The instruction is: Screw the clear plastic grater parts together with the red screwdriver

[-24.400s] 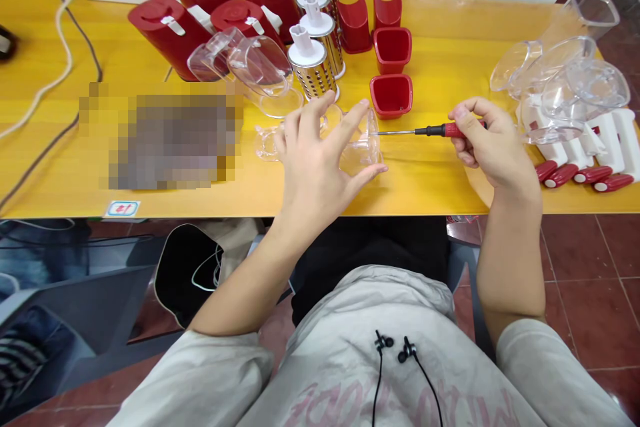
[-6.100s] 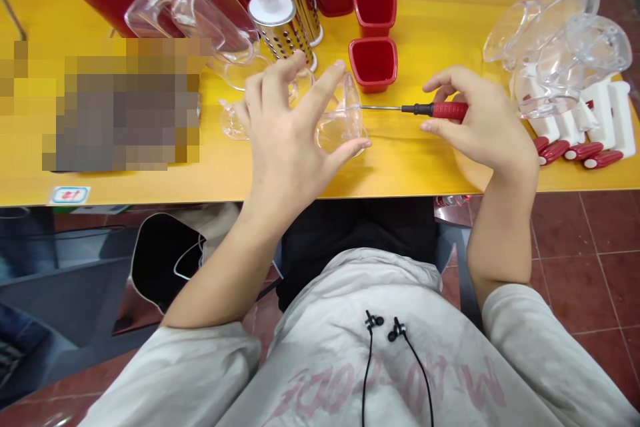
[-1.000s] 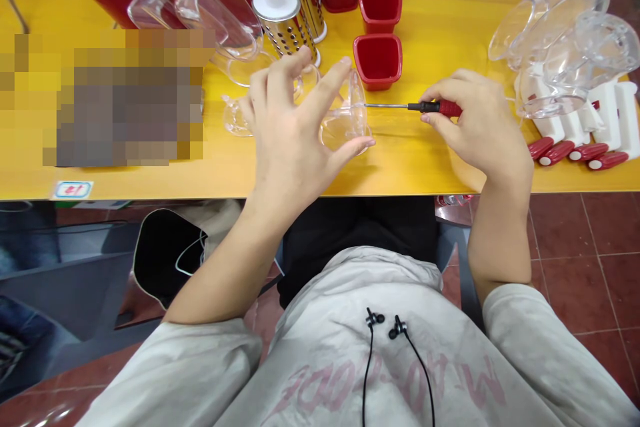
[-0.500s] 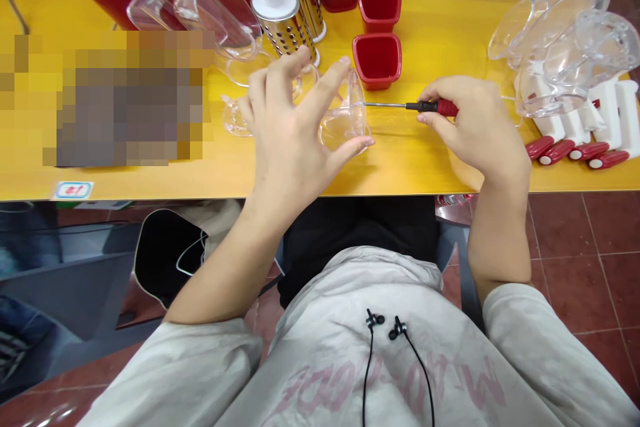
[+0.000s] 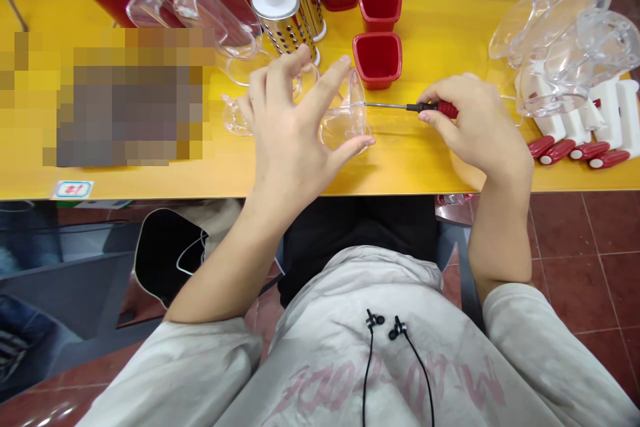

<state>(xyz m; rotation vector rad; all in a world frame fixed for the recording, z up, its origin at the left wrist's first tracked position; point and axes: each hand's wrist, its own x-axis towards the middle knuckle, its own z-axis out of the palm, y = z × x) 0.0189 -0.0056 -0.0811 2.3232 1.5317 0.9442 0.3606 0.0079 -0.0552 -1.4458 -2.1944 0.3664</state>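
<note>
My left hand (image 5: 295,120) grips a clear plastic housing (image 5: 345,121) lying on its side, thumb below and fingers over the top. Part of the housing is hidden behind the hand. In my right hand (image 5: 480,120) is a screwdriver (image 5: 435,108) with a red and black handle, its fingers closed round the grip. The metal shaft points left and its tip meets the round right end of the housing. What the tip touches there is too small to make out.
Two red square cups (image 5: 377,60) and perforated metal drums (image 5: 284,17) stand beyond my hands. Clear plastic parts (image 5: 565,60) and white handles with red grips (image 5: 607,113) lie at the right. The yellow table's front edge (image 5: 400,195) runs near my lap.
My right hand and wrist have turned very slightly round the screwdriver handle. The left hand and the clear housing stay in place.
</note>
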